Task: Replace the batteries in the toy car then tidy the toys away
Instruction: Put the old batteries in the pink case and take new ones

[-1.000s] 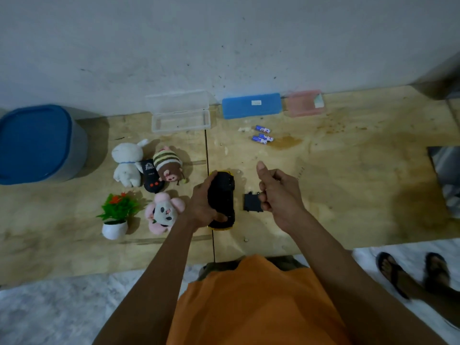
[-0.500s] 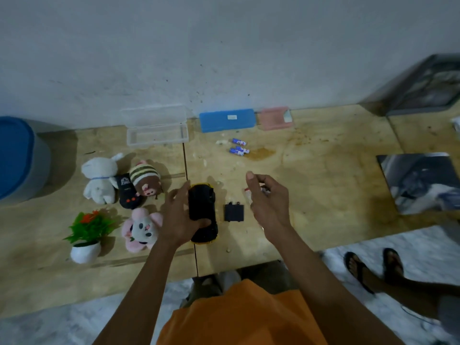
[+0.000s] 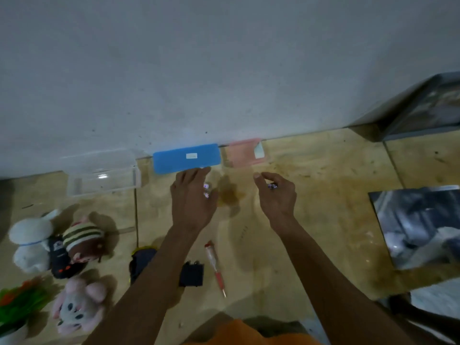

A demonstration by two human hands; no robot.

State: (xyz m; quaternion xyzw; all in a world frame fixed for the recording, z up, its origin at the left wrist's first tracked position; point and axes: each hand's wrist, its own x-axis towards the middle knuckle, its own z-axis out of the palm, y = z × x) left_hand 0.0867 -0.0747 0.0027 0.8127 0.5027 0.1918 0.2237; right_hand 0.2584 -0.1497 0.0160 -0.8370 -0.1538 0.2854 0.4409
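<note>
Both hands gone forward since a second ago, off the toy car (image 3: 143,260) and toward the batteries (image 3: 206,190).

Left hand (image 3: 193,197): fingers spread, laid over the batteries, near the blue case (image 3: 186,158).

Right hand (image 3: 275,192): fingers curled, pinching one battery (image 3: 272,186).

Car: upturned behind the left forearm, mostly hidden. Battery cover (image 3: 191,273) and screwdriver (image 3: 215,266) between the forearms.

Judged: fresh cells being collected; fitting not yet begun.

Battery count under left hand unclear; frame blurred.
</note>
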